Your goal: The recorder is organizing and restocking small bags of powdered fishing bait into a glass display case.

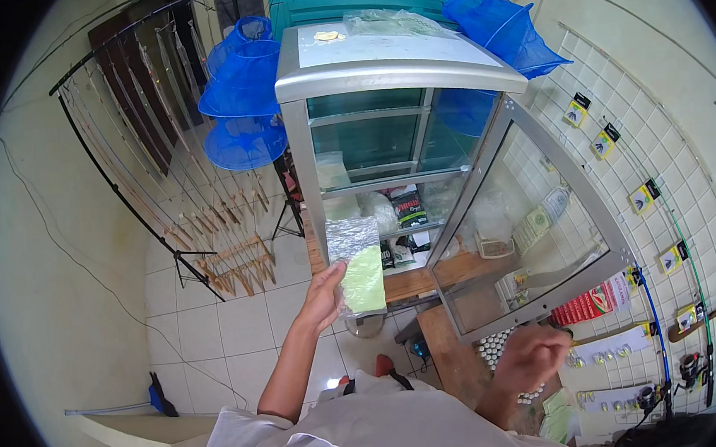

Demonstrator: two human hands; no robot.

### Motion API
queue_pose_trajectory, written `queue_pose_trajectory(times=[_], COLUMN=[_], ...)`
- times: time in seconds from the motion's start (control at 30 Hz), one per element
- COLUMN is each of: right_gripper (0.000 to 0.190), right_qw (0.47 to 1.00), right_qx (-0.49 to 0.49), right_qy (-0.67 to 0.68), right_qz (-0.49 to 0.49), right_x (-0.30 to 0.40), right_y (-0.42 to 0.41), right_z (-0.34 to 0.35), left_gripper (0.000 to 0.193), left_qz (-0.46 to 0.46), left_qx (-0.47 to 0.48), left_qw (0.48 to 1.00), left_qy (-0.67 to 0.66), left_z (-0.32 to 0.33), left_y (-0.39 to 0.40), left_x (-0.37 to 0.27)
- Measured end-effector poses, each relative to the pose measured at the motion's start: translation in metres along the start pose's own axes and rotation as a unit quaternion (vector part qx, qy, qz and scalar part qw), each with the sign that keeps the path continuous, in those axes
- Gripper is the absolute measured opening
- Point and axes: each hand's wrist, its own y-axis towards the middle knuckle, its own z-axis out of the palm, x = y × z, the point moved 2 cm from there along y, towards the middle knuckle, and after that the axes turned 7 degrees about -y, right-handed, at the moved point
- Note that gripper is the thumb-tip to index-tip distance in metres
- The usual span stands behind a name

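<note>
My left hand (324, 297) grips the lower left edge of a flat clear plastic packet (362, 279), its lower part pale green and its upper part shiny and transparent. The packet is held in front of the lower opening of an aluminium-framed glass cabinet (300, 140). Hinged on the right, the cabinet's glass door (529, 312) stands wide open. My right hand (532, 354) is blurred, with curled fingers, just below the door's lower corner. Beneath it are rows of small white-topped containers (492, 348) on a wooden bench (451, 348). Whether that hand holds anything is unclear.
Inside the cabinet lie bagged goods, including a black pouch (408, 206). Blue mesh nets (239, 88) hang beside it. Fishing rods or lines with wooden handles (233, 213) hang on a rack at left. A wire grid (674, 201) carries small packs at right. Pale green packets (557, 415) lie on the bench.
</note>
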Motion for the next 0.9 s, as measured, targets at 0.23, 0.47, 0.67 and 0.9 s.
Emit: queue_pose_trajectory(times=[0.23,0.47,0.67,0.9], right_gripper=[0.028,0.025,0.024,0.053], right_qw=[0.908,0.848,0.883,0.777], right_qx=[0.200,0.236,0.201,0.441], right_qy=[-0.168,-0.205,-0.110,-0.127], right_qz=[0.327,0.428,0.410,0.430], right_x=[-0.122,-0.200,-0.228,-0.235], right_y=[-0.048,-0.072,-0.039,0.030], right_z=[0.072,0.089,0.100,0.097], left_gripper=[0.033,0.033,0.037,0.054], left_qz=[-0.014,-0.046,-0.042,-0.037], left_qx=[0.031,0.052,0.041,0.113], left_qw=[0.999,0.997,0.987,0.930], left_qy=[0.011,0.021,0.152,0.349], left_z=[-0.006,0.007,0.014,0.015], left_y=[-0.004,0.005,0.017,0.018], left_x=[-0.003,-0.010,-0.016,-0.030])
